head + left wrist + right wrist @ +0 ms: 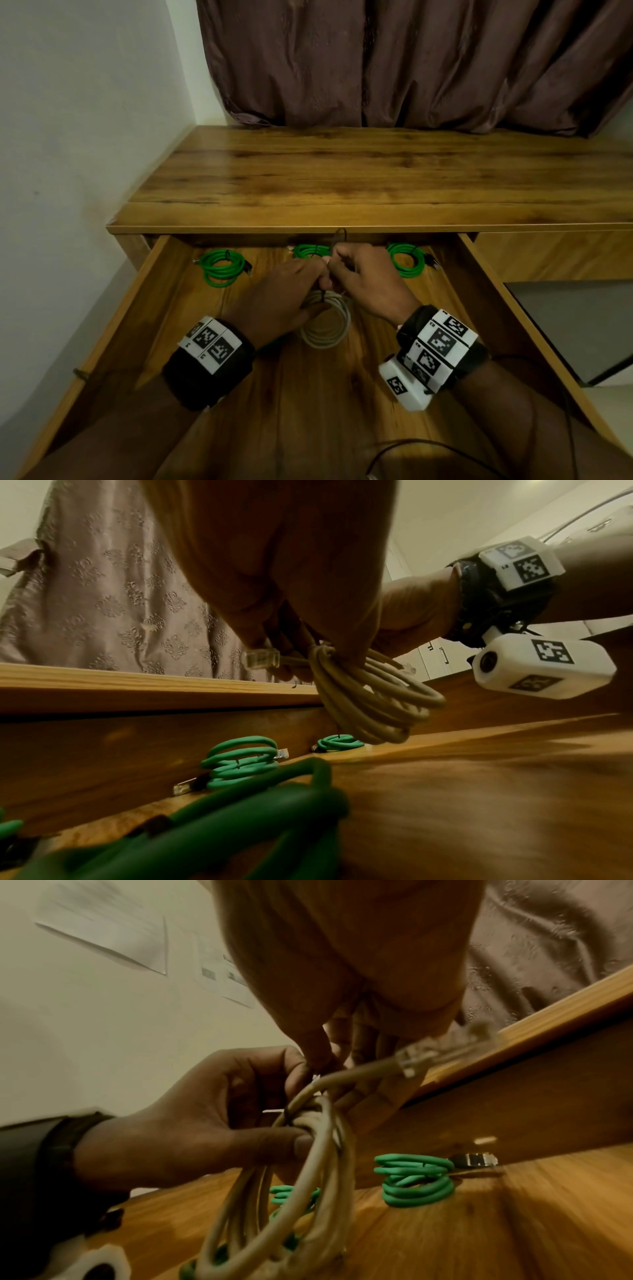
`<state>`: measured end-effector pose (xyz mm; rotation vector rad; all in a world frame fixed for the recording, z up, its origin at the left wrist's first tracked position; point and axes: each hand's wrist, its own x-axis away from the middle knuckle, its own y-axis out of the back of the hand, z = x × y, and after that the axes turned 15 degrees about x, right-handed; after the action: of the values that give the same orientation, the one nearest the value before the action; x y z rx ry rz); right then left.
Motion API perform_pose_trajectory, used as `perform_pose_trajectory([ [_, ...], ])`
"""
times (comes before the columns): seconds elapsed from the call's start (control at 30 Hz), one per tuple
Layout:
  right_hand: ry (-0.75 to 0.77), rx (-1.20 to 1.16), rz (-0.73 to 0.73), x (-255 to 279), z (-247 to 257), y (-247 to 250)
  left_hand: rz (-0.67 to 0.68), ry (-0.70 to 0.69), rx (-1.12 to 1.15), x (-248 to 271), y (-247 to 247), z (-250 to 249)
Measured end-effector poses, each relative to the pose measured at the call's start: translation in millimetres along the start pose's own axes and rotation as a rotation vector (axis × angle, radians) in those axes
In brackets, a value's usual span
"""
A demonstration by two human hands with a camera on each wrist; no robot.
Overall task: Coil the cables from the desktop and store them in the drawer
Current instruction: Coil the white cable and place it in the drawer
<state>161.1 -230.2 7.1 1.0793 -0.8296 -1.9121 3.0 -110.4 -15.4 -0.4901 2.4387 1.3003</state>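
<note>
Over the open wooden drawer point(493, 291) both hands hold a beige coiled cable point(329, 330). My left hand point(308, 277) grips the coil at its top, thumb pressed on the bundle point(301, 1148). My right hand point(346, 265) pinches a thin dark tie point(339, 238) that wraps the bundle and sticks up between the hands. A clear plug point(421, 1056) juts out from the coil point(308, 1204). Three green coiled cables lie along the drawer's back: left point(222, 269), middle point(308, 251), partly hidden by my hands, and right point(407, 260).
The wooden desktop point(342, 178) above the drawer is bare, with a brown curtain point(411, 61) behind it and a white wall point(68, 137) to the left. A thin black wire point(411, 448) crosses the drawer's near end. A closed drawer front point(555, 253) is to the right.
</note>
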Motion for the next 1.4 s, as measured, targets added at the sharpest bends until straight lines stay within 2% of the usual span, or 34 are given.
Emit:
perform_pose_trajectory([
  [0.2, -0.039, -0.034, 0.021, 0.8, 2.9, 1.2, 0.006, -0.022, -0.002, 0.5, -0.7, 3.5],
  [0.33, -0.116, -0.008, 0.044, -1.2, -3.2, -1.2, -0.002, -0.035, 0.016, -3.0, -3.2, -2.6],
  [0.6, -0.244, -0.004, 0.117, -4.3, -6.5, 0.8, 0.016, 0.057, 0.087, -9.5, -10.2, -12.5],
  [0.8, -0.271, -0.008, 0.163, -1.8, -8.2, -0.2, 0.048, 0.17, 0.069, -1.8, -8.9, -16.0],
  [0.93, -0.316, -0.016, 0.179, -1.2, -3.7, 2.2, 0.034, 0.031, -0.001, 2.3, -8.5, -7.1],
  [1.13, -0.408, -0.093, 0.19, -3.1, -4.6, 5.8, -0.031, -0.101, -0.086, 1.1, -10.5, -2.4],
  [1.27, -0.394, -0.038, 0.23, -1.5, -5.9, 9.1, -0.04, -0.091, -0.083, 0.1, -9.3, -4.3],
  [1.4, -0.321, 0.155, 0.13, -0.7, -3.7, 9.5, -0.058, -0.003, -0.06, 0.8, -5.8, -5.0],
])
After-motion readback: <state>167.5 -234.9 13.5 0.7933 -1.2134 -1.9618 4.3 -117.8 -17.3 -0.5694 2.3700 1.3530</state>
